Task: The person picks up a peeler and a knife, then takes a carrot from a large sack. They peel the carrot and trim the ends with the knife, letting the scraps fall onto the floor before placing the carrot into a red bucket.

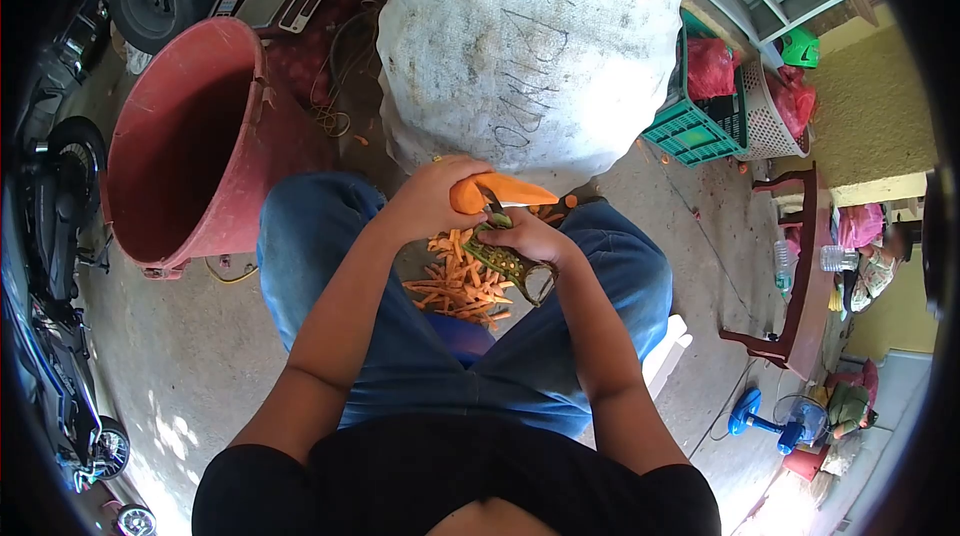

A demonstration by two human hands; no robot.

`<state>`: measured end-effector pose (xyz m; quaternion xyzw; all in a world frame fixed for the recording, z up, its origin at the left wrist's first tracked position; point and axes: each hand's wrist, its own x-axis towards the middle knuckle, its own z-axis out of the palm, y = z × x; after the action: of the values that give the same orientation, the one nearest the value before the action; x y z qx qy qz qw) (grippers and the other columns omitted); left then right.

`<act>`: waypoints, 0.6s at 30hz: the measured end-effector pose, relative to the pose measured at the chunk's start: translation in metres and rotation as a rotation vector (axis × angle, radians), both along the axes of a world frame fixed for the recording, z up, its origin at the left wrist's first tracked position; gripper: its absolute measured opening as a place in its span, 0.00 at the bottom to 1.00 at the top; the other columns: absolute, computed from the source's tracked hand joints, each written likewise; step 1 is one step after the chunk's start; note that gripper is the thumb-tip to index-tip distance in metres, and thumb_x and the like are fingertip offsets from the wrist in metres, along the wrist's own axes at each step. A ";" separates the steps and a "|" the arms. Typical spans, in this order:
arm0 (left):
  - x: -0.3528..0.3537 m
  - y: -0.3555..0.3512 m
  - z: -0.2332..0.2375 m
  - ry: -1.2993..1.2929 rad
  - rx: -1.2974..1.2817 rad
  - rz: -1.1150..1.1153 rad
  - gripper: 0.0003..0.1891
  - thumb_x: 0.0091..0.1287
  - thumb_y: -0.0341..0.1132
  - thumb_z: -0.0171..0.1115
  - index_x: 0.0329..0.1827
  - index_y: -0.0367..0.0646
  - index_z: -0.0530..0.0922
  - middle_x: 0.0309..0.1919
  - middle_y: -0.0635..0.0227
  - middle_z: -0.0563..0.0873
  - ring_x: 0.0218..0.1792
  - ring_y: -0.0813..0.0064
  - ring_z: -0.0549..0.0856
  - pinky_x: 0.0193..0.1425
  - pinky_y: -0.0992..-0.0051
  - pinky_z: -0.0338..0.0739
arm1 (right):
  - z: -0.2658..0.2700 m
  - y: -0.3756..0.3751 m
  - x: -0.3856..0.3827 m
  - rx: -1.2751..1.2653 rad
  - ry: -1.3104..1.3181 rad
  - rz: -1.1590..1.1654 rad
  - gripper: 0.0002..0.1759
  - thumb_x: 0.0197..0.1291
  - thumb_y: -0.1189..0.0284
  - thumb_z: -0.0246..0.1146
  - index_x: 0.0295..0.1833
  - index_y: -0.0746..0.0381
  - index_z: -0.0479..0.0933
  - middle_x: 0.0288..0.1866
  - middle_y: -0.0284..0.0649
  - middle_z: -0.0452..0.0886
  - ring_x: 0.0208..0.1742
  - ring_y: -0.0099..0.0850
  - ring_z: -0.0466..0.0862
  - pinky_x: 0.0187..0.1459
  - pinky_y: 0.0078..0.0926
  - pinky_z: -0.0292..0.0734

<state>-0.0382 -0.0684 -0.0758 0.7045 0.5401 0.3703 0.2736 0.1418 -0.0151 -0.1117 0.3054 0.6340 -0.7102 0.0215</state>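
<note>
My left hand (432,198) is wrapped round the thick end of a bright orange carrot (512,187), whose tip points right. Closed around a cutting tool with a green, yellow-speckled handle (497,258), my right hand (532,237) is just below the carrot. The tool's dark blade (490,198) overlaps the carrot's lower side. Beneath both hands, between my knees, lies a heap of orange carrot pieces (458,288) at a blue container (458,338).
A bulging white sack (520,46) with handwriting stands right in front. To the left is a large red tub (240,151); a motorcycle stands beyond it. Green crate (690,131), wooden furniture (800,306) and blue fan (790,434) are at right, with people farther off.
</note>
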 end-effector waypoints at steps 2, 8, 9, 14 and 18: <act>-0.004 0.001 -0.001 -0.212 -0.160 -0.060 0.27 0.40 0.31 0.70 0.46 0.36 0.72 0.40 0.61 0.78 0.42 0.71 0.78 0.48 0.76 0.69 | 0.000 -0.001 0.000 0.017 0.001 0.021 0.15 0.52 0.66 0.58 0.42 0.66 0.73 0.32 0.36 0.77 0.35 0.22 0.74 0.39 0.22 0.67; 0.006 0.002 -0.009 -0.243 -0.134 0.070 0.27 0.40 0.29 0.69 0.47 0.35 0.71 0.39 0.63 0.78 0.41 0.75 0.77 0.48 0.78 0.69 | 0.001 0.004 -0.001 0.015 0.002 -0.020 0.15 0.52 0.66 0.58 0.41 0.66 0.74 0.32 0.36 0.77 0.34 0.22 0.74 0.38 0.22 0.67; 0.006 0.002 -0.010 -0.242 -0.133 0.070 0.27 0.40 0.29 0.69 0.47 0.35 0.71 0.39 0.63 0.78 0.41 0.75 0.77 0.48 0.78 0.69 | -0.002 0.004 -0.001 0.013 0.007 -0.046 0.15 0.52 0.66 0.58 0.41 0.66 0.74 0.32 0.35 0.77 0.34 0.22 0.74 0.38 0.22 0.67; 0.002 0.003 -0.008 -0.358 -0.211 -0.025 0.27 0.41 0.29 0.69 0.47 0.35 0.71 0.39 0.64 0.78 0.41 0.79 0.76 0.48 0.79 0.69 | -0.003 0.001 0.001 -0.005 -0.028 -0.012 0.15 0.52 0.65 0.58 0.41 0.66 0.74 0.32 0.36 0.77 0.34 0.21 0.74 0.39 0.22 0.67; 0.001 0.004 -0.007 -0.371 -0.227 -0.025 0.27 0.41 0.29 0.69 0.48 0.35 0.71 0.40 0.65 0.78 0.41 0.79 0.76 0.48 0.79 0.69 | -0.006 0.001 0.002 -0.066 0.041 -0.031 0.17 0.52 0.64 0.58 0.42 0.66 0.74 0.33 0.37 0.78 0.34 0.22 0.74 0.39 0.22 0.67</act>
<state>-0.0368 -0.0649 -0.0828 0.5957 0.5100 0.4270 0.4502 0.1435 -0.0142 -0.1174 0.2997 0.6057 -0.7371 0.0077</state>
